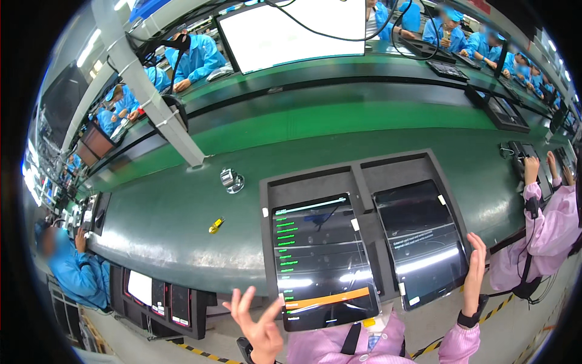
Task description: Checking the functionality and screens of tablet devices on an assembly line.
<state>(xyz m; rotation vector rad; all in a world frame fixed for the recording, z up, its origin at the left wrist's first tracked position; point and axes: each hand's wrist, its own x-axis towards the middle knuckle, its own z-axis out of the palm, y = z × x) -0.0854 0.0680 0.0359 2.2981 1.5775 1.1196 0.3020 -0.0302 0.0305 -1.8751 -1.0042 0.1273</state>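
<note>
Two tablets lie side by side in a dark grey foam tray (364, 173) on the green bench. The left tablet (321, 261) shows a dark screen with green lines of text and an orange bar. The right tablet (420, 239) is mostly dark with a faint line of text. My left hand (257, 324) hovers open, fingers spread, just left of the left tablet's near corner. My right hand (474, 267) is raised, fingers straight, beside the right tablet's right edge. Neither hand holds anything. Both sleeves are pink.
A small yellow part (216, 225) and a shiny metal piece (231, 180) sit on the green belt (182, 212) to the left. A large white monitor (291, 33) hangs behind. A co-worker in pink (545, 230) works at my right, one in blue (76, 270) at my left.
</note>
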